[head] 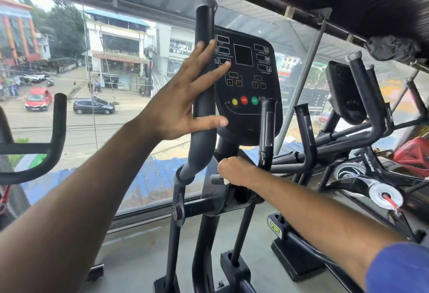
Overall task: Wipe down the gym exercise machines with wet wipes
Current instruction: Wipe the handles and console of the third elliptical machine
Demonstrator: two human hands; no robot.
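An elliptical's console [247, 83] stands before a window [92, 83]; the left hand [185, 99] rests on its left handlebar [204, 83]; the right hand [234, 170] lies below the console; a second machine [348, 116] stands right.

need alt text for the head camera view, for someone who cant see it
A person's right hand presses a white wet wipe against the lower frame of a black elliptical machine, while the open left hand rests against its tall handlebar. Behind the handlebar is a console with yellow, red and green buttons, and a window overlooks a street.
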